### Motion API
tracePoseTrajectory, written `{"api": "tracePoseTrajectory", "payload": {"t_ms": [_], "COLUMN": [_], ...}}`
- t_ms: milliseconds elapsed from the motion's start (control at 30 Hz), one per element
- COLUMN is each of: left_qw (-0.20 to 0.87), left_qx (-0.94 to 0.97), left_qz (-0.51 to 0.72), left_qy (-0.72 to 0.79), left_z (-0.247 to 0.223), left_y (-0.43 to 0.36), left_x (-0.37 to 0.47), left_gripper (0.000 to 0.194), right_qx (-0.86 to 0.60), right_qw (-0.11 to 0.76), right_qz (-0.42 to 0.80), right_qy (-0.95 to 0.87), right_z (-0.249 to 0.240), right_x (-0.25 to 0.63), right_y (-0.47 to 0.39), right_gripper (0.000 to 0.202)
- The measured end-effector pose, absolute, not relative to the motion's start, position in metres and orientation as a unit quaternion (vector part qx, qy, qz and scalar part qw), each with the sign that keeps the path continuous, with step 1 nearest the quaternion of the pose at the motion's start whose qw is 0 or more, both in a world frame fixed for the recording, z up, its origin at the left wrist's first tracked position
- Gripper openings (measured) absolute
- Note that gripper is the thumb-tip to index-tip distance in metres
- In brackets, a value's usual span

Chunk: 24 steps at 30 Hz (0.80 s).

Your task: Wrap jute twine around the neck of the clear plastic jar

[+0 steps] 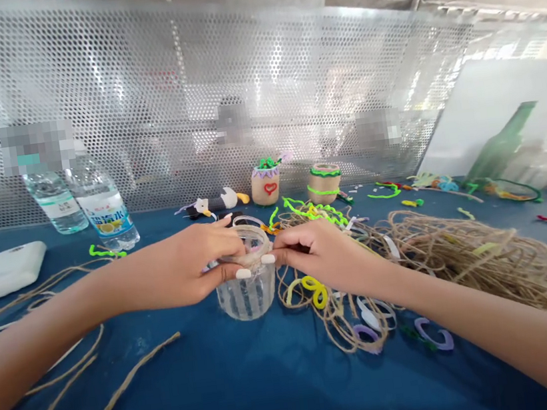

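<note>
A clear glass jar (pixel 248 297) with pale vertical strips down its side stands upright on the blue table in front of me. My left hand (pixel 212 257) is closed on the jar's rim, its thumb pressing the front of the neck. A tan band of twine (pixel 255 259) shows around the neck, partly covered by my fingers. My right hand (pixel 316 246) pinches the twine at the jar's right side, thumb tip against the neck. What lies under its curled fingers is hidden.
A large heap of twine (pixel 482 258) spreads at right, with yellow and purple pipe-cleaner pieces nearby. Two decorated jars (pixel 265 186) stand behind. Water bottles (pixel 104 200) and a white box-shaped device (pixel 7 272) are at left. A cut twine piece (pixel 141 371) lies in front; a green bottle (pixel 502 144) stands far right.
</note>
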State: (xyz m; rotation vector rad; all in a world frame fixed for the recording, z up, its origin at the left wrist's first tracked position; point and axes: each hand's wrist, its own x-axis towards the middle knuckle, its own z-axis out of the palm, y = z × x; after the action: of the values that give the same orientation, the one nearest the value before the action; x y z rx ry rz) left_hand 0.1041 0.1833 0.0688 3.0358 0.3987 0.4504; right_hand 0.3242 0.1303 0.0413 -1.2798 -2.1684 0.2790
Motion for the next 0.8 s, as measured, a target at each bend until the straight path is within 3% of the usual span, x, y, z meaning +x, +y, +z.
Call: {"api": "tracePoseTrajectory", "payload": {"t_ms": [200, 467, 800], "left_qw": [-0.052, 0.010, -0.007], "left_qx": [0.972, 0.987, 0.975], "left_qz": [0.179, 0.114, 0.209], "left_qy": [0.143, 0.111, 0.076], "left_z": [0.054, 0.066, 0.050], "left_y": [0.176, 0.189, 0.183], "left_x": [0.115, 0.108, 0.117], "left_gripper": [0.032, 0.032, 0.028], "right_qx": [-0.474, -0.434, -0.446], "right_qw": [0.312, 0.277, 0.318], "right_qz": [0.086, 0.096, 0.085], "right_qy": [-0.819, -0.852, -0.832], "right_z": [0.036, 0.047, 0.035], "right_x": [0.328, 0.333, 0.329], "right_y": [0.137, 0.132, 0.141], "right_gripper": [0.027, 0.028, 0.028]}}
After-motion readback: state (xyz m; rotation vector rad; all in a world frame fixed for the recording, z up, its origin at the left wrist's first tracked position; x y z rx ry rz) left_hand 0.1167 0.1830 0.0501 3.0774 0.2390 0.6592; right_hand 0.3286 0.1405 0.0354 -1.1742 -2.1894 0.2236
